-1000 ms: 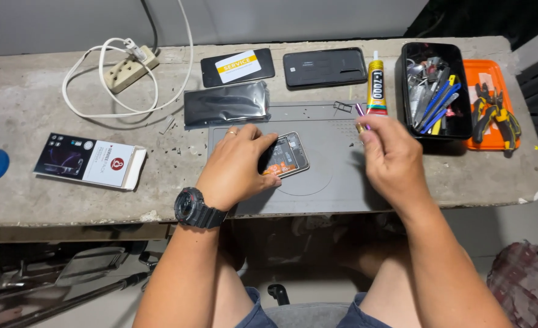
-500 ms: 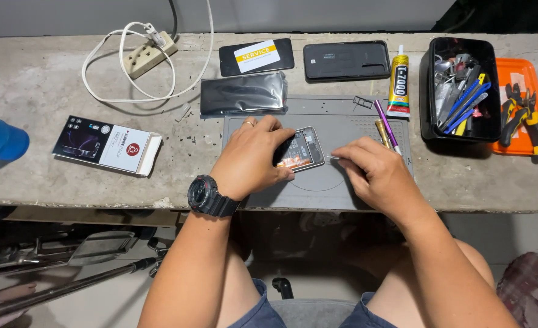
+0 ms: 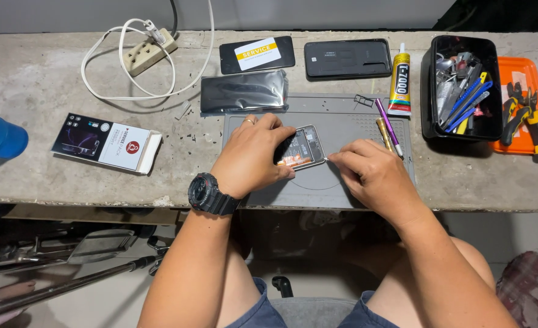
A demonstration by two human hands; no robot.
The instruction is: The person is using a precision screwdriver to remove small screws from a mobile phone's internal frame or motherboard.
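An opened phone (image 3: 302, 149) with its insides showing lies on a grey work mat (image 3: 342, 115). My left hand (image 3: 251, 155), with a black watch on the wrist, covers the phone's left part and holds it down with curled fingers. From the right, my right hand (image 3: 372, 176) meets the phone's lower right corner, thumb and forefinger pinched on a small thin piece that is too small to identify. A purple pen-shaped tool (image 3: 389, 127) and a gold one (image 3: 383, 133) lie on the mat just beyond my right hand.
Behind the mat are a dark wrapped screen (image 3: 244, 91), a black phone with a sticker (image 3: 257, 54), a black back cover (image 3: 347, 59) and a glue tube (image 3: 400, 79). A black tool bin (image 3: 460, 91) and an orange tray (image 3: 521, 67) with pliers stand right. A box (image 3: 108, 143) and power strip (image 3: 148, 51) lie left.
My right hand came down from the mat's far right corner, left the purple tool lying on the mat, and now pinches at the phone's corner. My left hand stayed on the phone.
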